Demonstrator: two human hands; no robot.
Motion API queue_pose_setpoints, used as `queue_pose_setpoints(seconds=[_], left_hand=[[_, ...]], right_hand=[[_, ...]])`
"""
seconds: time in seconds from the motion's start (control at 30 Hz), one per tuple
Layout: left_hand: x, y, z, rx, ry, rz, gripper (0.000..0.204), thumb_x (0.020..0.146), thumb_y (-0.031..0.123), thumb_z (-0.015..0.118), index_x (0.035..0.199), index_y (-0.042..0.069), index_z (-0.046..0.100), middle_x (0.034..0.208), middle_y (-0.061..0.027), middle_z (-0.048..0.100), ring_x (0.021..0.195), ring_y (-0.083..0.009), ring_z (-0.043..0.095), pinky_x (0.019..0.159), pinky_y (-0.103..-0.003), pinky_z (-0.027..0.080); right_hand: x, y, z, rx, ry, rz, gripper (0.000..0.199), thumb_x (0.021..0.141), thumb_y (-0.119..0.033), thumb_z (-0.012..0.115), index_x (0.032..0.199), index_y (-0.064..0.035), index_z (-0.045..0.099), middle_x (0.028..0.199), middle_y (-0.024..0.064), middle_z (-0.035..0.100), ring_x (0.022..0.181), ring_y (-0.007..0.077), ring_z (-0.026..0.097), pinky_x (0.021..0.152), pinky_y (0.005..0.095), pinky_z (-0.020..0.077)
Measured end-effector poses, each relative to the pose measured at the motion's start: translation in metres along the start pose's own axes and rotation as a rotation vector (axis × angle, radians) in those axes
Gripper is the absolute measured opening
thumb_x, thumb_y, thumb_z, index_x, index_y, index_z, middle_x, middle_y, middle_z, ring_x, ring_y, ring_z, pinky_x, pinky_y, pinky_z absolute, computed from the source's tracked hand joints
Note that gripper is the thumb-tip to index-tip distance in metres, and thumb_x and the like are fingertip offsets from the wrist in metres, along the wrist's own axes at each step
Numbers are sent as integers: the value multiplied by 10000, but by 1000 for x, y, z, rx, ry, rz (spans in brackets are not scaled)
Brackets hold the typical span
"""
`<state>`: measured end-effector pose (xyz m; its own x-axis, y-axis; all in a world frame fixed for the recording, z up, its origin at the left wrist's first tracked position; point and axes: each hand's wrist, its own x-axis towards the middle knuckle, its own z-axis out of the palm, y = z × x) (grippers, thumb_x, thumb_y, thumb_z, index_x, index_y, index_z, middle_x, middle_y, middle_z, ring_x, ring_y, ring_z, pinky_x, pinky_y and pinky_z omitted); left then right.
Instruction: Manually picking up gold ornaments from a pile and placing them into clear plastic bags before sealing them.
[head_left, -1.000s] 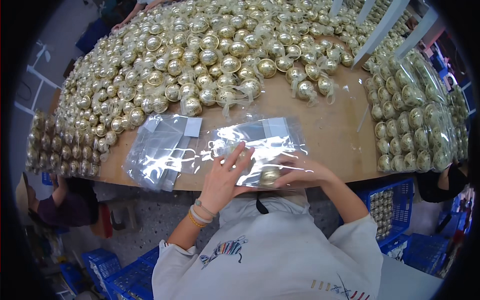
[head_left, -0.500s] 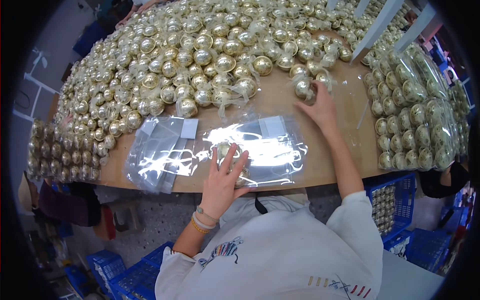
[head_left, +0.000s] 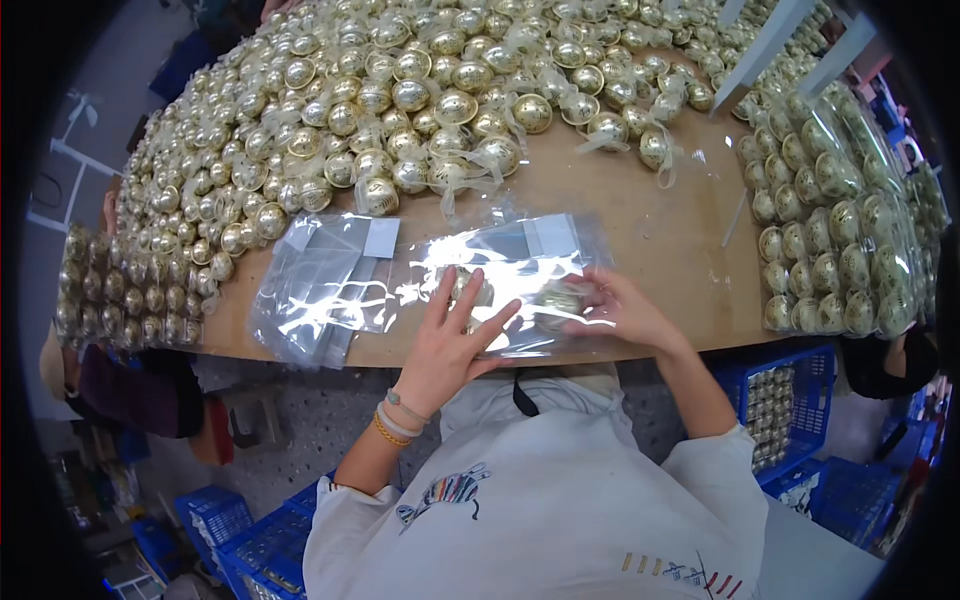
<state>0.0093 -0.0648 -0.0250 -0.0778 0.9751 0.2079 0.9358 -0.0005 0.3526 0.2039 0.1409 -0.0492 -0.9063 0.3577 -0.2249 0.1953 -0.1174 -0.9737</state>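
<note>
A clear plastic bag [head_left: 500,335] with a white patch lies flat at the table's near edge. My left hand [head_left: 440,345] rests on it, fingers spread. Partly covered by those fingers is a gold ball [head_left: 475,288]; whether it lies inside the bag is hidden by glare. My right hand [head_left: 628,315] grips another gold ball ornament [head_left: 560,303] at the bag's right part, fingers curled round its right side. I cannot tell whether that ball is under the film or on top. A second stack of clear bags [head_left: 315,290] lies to the left.
A large heap of gold balls with pale ribbons [head_left: 400,95] covers the table's far side. Packed rows of balls in clear plastic stand at the right [head_left: 840,260] and left [head_left: 130,300]. White posts [head_left: 765,55] rise at back right. Blue crates [head_left: 790,400] stand below the table.
My right hand has taken a ball from the front of the heap and brought it left and nearer, onto the bag. My left hand stays on the bag with its fingers spread.
</note>
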Motion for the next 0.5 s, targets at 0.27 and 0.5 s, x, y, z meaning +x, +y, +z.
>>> queue_pose_setpoints(seconds=[0.27,0.5], left_hand=[[6,14,-1,193,-99,-48,704,789,519,663,1387,207,459,1528,-54,314,1407,-426,211,1053,-676,190],[11,14,1,180,-109,2,671,803,454,677,1368,163,462,1510,-13,355,1419,-364,229,1077,-669,123]], right_hand=[[23,7,27,366,151,-7,332,891,-32,608,1196,79,539,1063,156,641,933,213,664,813,311,569],[34,-8,23,109,-307,159,270,873,-188,669,1038,23,643,940,74,666,894,125,625,789,251,509]])
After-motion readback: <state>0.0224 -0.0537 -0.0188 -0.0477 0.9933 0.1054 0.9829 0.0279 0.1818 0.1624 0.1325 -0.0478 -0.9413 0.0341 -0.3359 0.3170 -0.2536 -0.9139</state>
